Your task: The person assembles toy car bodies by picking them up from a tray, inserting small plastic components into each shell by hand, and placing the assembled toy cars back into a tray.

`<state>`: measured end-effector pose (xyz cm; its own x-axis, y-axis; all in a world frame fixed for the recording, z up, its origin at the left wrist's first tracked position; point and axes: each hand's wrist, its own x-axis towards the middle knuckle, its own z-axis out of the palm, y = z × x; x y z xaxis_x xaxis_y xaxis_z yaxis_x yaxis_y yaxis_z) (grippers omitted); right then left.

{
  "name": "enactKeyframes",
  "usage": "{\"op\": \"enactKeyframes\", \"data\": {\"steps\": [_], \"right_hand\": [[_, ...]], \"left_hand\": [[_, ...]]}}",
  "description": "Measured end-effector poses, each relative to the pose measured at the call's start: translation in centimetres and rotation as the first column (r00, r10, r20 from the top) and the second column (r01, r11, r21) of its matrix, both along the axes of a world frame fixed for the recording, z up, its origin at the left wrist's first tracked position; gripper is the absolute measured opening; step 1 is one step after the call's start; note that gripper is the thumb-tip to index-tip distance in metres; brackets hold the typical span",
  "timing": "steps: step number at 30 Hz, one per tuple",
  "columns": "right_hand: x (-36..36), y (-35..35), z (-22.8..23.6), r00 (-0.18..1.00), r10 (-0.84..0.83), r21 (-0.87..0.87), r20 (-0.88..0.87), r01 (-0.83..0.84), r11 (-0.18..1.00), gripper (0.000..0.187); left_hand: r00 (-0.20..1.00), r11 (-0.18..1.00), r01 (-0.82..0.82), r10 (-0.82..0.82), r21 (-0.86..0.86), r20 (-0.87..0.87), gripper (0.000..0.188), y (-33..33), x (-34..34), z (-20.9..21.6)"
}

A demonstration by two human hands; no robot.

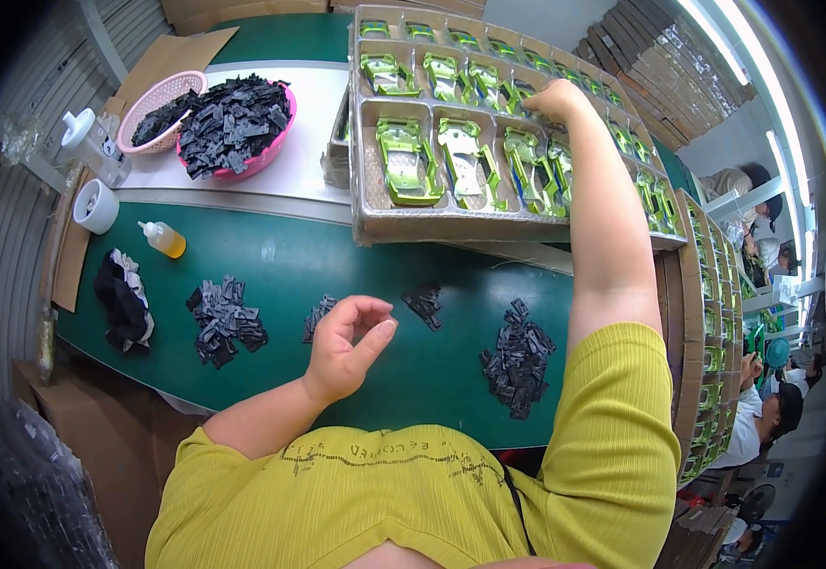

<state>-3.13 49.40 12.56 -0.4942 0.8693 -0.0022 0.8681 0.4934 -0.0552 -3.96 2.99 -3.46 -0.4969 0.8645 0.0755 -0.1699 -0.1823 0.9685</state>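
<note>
My right hand (557,100) reaches over the divided tray (460,226), its fingers closed at the edge of a green plastic part (524,93) in the second row; the fingertips are partly hidden. My left hand (344,349) hovers above the green table, loosely curled, a gap between thumb and fingers and nothing visible in them. Just behind it lies a small pile of black plastic pieces (318,313). To its right are another small pile (424,305) and a larger black pile (519,360). Green shell-like parts (407,163) sit in the tray's compartments.
A pink basin (285,133) heaped with black pieces stands beside a pale pink basket (159,95). Left are a bottle of amber liquid (164,239), a white cup (96,207), a dark cloth (123,302) and a black pile (225,321). Another tray (713,332) stands right; people sit beyond.
</note>
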Motion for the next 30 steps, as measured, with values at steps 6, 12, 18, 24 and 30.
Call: {"op": "enactKeyframes", "data": {"steps": [6,12,18,24,30], "right_hand": [[1.4,-1.9,0.1,0.977,-0.082,0.027,-0.196,0.089,0.996,0.053],[10.0,-2.6,4.5,0.282,-0.209,-0.32,-0.936,-0.438,0.84,0.045],[16.6,-24.2,-2.1,0.793,0.015,-0.739,-0.61,-0.575,0.351,0.036],[18.3,-29.5,-10.5,0.863,-0.065,-0.855,-0.501,-0.482,0.191,0.03],[13.9,-29.6,-13.0,0.717,0.477,0.003,-0.509,-0.553,0.833,0.023]], "left_hand": [[0.997,0.998,-0.051,0.049,-0.034,-0.052,0.022,0.2,-0.5,-0.9],[0.949,0.977,-0.209,0.21,0.031,-0.236,0.03,1.0,-1.0,0.3],[0.429,0.919,-0.066,0.378,0.389,-0.82,0.068,0.3,1.5,2.1],[0.323,0.981,0.192,-0.049,0.015,-0.945,0.059,-0.7,3.1,1.9],[0.42,0.968,0.07,-0.247,-0.24,-0.874,0.05,-2.7,2.4,1.4]]}}
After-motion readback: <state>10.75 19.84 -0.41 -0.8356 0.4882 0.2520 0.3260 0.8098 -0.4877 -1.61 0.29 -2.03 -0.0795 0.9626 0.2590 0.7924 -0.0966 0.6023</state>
